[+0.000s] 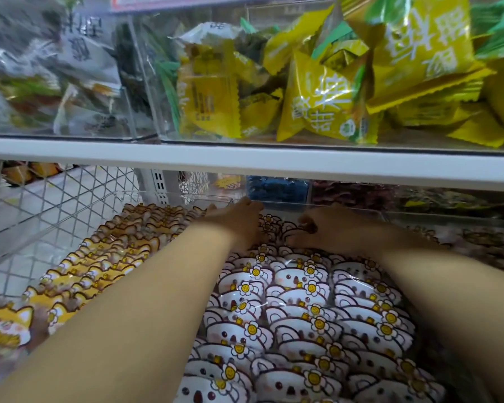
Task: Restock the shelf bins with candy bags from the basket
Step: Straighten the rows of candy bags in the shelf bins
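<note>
Koala candy bags filled the clear bin in tight rows, with orange fox bags in the next bin to the left. Left hand and right hand sat close together on the farthest koala rows by the bin's back wall; fingers were buried among the bags, so I couldn't tell if they were gripping or released. Beyond, a white shelf carried yellow bags.

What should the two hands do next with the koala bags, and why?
Probably settle the rearmost koala candy bags flat into their rows, then draw back. The left hand and right hand both rest at the far end of the clear bin, while the nearer rows lie neatly overlapped. Whether either hand holds a bag is too blurred to tell.
</note>
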### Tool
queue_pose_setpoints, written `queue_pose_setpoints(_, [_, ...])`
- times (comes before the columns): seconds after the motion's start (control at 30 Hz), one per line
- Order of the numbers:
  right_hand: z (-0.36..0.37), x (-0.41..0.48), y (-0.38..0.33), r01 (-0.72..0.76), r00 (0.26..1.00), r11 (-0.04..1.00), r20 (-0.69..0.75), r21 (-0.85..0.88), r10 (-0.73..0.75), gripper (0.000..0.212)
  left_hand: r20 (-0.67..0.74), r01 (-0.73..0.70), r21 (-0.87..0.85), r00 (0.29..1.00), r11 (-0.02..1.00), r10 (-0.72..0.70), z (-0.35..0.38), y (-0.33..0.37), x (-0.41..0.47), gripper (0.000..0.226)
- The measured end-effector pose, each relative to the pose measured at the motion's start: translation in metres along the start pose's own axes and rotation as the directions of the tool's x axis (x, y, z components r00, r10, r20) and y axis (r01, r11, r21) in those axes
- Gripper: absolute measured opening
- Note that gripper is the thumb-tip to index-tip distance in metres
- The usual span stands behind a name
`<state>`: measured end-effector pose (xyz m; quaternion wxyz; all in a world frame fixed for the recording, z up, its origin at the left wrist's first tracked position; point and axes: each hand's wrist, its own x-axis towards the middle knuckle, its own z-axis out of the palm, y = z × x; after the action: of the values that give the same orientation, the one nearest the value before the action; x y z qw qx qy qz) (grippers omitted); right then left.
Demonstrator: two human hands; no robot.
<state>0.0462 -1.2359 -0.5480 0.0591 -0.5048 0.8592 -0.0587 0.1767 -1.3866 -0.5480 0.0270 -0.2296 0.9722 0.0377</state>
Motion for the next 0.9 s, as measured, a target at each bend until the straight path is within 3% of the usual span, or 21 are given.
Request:
queue_pose_setpoints(0.17, [-0.005, -0.006, 0.000, -0.006, 0.992, 1.000, 0.125, 0.013, 0.005, 0.034, 0.072, 0.007, 0.201, 0.997, 0.980, -0.022, -0.002, 0.001, 0.002, 0.062])
queue_pose_setpoints(0.3, [0.004, 0.000, 0.004, -0.038, 0.993, 0.999, 0.114, -0.020, 0.040, 0.011, 0.130, -0.027, 0.165, 0.991, 0.986, 0.006, -0.004, 0.002, -0.002, 0.051])
queue_pose_setpoints(0.37, [0.006, 0.000, 0.005, -0.060, 0.995, 0.998, 0.073, -0.033, 0.062, 0.020, 0.156, -0.020, 0.197, 0.988, 0.980, -0.011, -0.003, 0.006, -0.003, 0.051])
queue_pose_setpoints(0.47, [0.007, -0.005, -0.001, -0.058, 0.998, 0.994, 0.004, -0.089, 0.059, 0.011, 0.071, 0.016, 0.233, 0.997, 0.972, -0.033, 0.001, 0.012, -0.006, 0.057])
queue_pose_setpoints(0.57, [0.005, -0.015, -0.009, -0.057, 0.996, 0.991, -0.075, -0.122, 0.048, 0.016, -0.034, 0.040, 0.281, 0.999, 0.959, -0.032, 0.005, 0.012, -0.015, 0.053])
queue_pose_setpoints(0.73, [0.005, -0.020, -0.015, -0.080, 0.975, 0.951, -0.222, -0.300, 0.012, 0.010, -0.199, 0.091, 0.387, 0.980, 0.918, -0.013, 0.009, 0.021, -0.025, 0.061])
queue_pose_setpoints(0.9, [0.006, -0.016, -0.011, -0.100, 0.984, 0.983, -0.161, -0.157, 0.074, 0.040, -0.245, 0.120, 0.368, 0.969, 0.922, -0.029, 0.004, 0.025, -0.022, 0.062])
